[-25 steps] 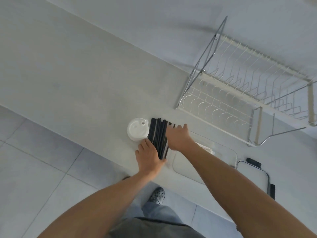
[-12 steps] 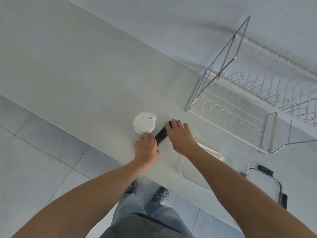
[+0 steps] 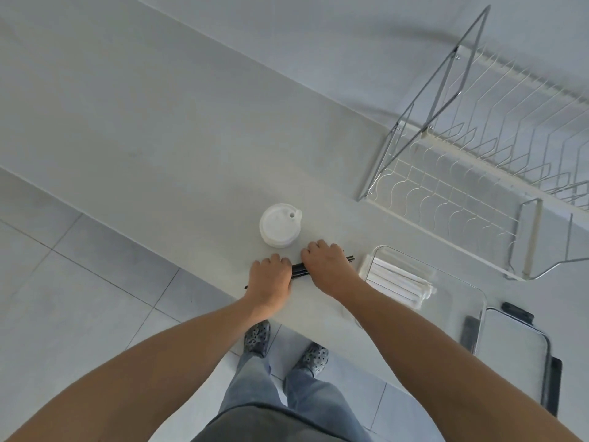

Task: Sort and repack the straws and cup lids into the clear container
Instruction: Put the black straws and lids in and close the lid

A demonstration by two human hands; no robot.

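Flanking black straws [image 3: 299, 270]: lids [image 3: 279, 225], container [image 3: 459, 283].

Black straws [image 3: 299, 270], white cup lids [image 3: 279, 225], white wrapped straws [image 3: 398, 282], grey patterned shoes [image 3: 257, 338], black-edged lid [image 3: 510, 352]

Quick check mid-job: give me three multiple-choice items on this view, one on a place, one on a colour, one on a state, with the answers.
1. Where is the stack of cup lids?
A. inside the clear container
B. on the counter just beyond the hands
C. in the dish rack

2. What colour are the straws under the hands?
A. black
B. red
C. green

3. How is the clear container?
A. closed with its lid
B. upside down
C. open, with white wrapped straws inside

Answers: B, the lids sit on the counter; A, black ends show between the left hand and right hand; C, its lid lies beside it.
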